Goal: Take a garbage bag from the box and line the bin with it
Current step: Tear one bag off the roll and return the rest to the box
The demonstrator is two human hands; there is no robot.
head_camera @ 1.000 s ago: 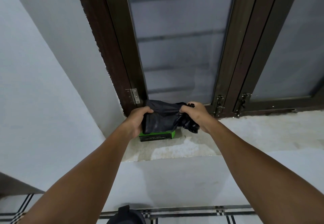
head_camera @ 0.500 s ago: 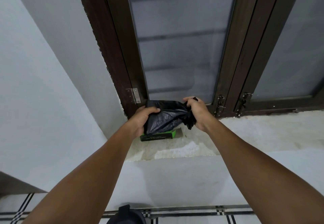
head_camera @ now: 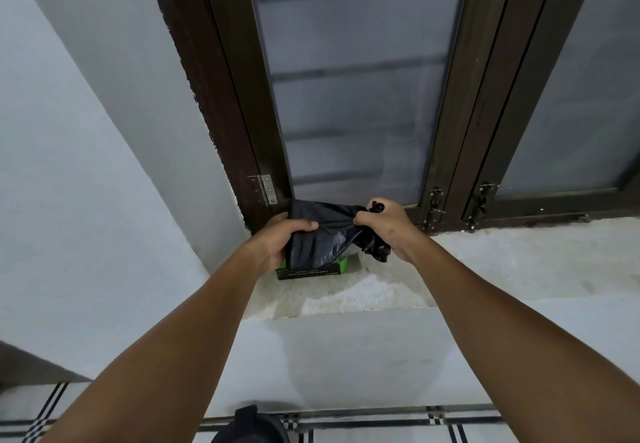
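Already the black garbage bag (head_camera: 322, 241) is held above the green box (head_camera: 311, 271) on the windowsill (head_camera: 502, 262), gripped by the left hand (head_camera: 277, 245) and right hand (head_camera: 384, 228); unfolding and lining remain, no bin clearly seen.

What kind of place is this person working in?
Probably a room in a home, beside a window. A dark-framed window with frosted glass sits above a rough concrete sill, the walls are plain white, and the tiled floor has black lines.
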